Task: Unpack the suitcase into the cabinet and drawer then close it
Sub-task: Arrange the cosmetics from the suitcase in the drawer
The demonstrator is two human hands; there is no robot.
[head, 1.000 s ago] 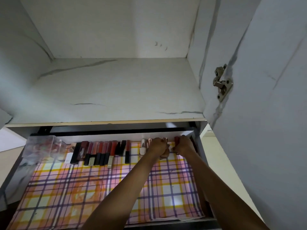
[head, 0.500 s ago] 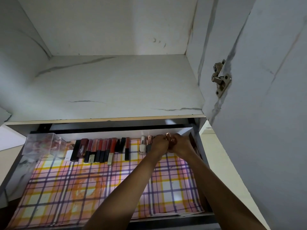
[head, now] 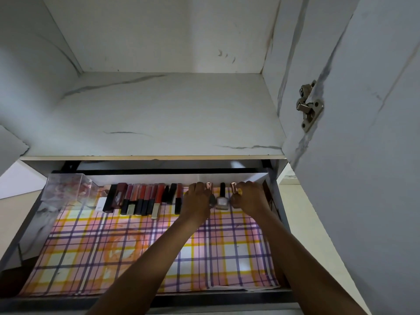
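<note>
Plaid-lined drawer [head: 113, 246], back wall: left hand [head: 197, 197] and right hand [head: 248, 197] each pinch a rose-capped bottle [head: 234, 188], flanking a pale nail polish [head: 222, 201]. One clumsy nudge could knock it, or the lipstick row [head: 145, 198], out of line.

0.5 s ago the 2 hands were bunched together, touching, at the back of the drawer [head: 147, 178]. Now they have parted: the left hand [head: 197, 200] has slid toward the lipstick row [head: 141, 198], the right hand [head: 248, 197] toward the drawer's right wall. The gap between them now shows a pale nail polish bottle [head: 222, 200] with a black cap. A rose-gold-capped bottle [head: 234, 187] is pinched in the right hand, and another rose-gold cap [head: 209, 186] sits just beside the left.
</note>
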